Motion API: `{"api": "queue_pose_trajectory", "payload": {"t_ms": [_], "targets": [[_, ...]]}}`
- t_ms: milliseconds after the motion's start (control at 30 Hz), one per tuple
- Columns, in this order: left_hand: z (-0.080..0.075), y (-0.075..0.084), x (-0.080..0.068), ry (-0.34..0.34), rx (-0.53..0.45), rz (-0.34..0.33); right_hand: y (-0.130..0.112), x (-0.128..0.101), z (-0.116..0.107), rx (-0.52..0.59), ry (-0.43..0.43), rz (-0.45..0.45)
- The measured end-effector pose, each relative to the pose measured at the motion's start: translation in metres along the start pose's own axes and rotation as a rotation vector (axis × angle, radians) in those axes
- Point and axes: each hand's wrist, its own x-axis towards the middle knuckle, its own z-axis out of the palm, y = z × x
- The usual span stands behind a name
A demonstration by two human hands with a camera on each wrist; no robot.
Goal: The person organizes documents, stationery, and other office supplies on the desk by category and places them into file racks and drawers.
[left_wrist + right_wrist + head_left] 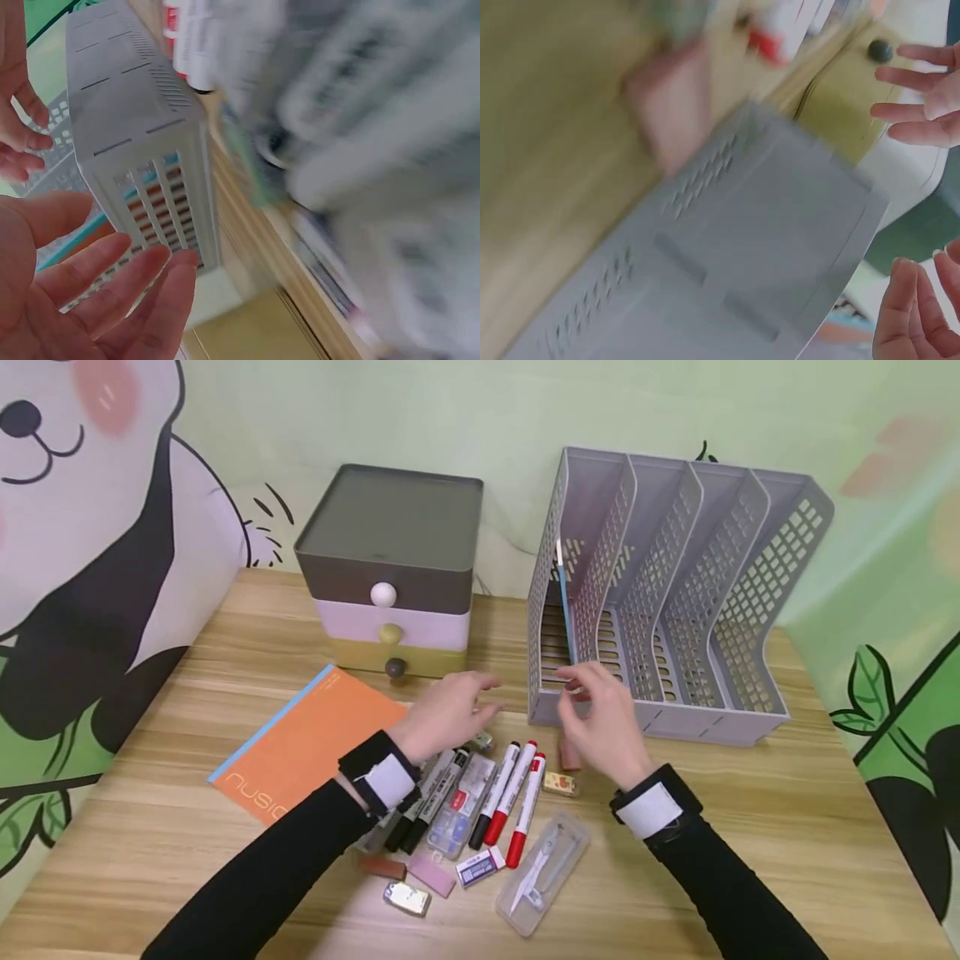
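Observation:
My left hand (450,714) hovers between the drawer box and the file rack, its fingers loosely bent. Nothing shows in its grasp, and the left wrist view shows its fingers spread. Close by, my right hand (603,727) is held at the front left corner of the grey file rack (712,722), fingers relaxed; I see nothing held in it. A booklet with a blue edge (564,602) stands in the rack's leftmost compartment. Through the rack's side slots, its blue edge (101,225) and an orange cover show. An orange notebook (315,735) lies left of my left hand.
A drawer box (397,527) with round knobs stands at the back. Several markers (521,793), a clear case (457,818), an eraser (480,867), small blocks (431,875) and a compass case (543,872) lie in front. A pinkish block (570,752) is by the rack.

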Motion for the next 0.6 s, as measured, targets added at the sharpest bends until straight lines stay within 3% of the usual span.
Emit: {"api": "queue_pose_trajectory", "payload": {"t_ms": [300,467,600], "targets": [[-0.031,-0.058,-0.065,0.034,0.066,-0.027,-0.025,-0.015,0.030,-0.087,-0.242,-0.046],[-0.046,-0.083,-0.093,0.018,0.064,-0.115,-0.036,-0.013,0.045,-0.108,-0.367,-0.048],[-0.068,-0.102,-0.107,0.009,0.069,-0.213,-0.049,-0.007,0.054,-0.103,-0.450,-0.073]]}}
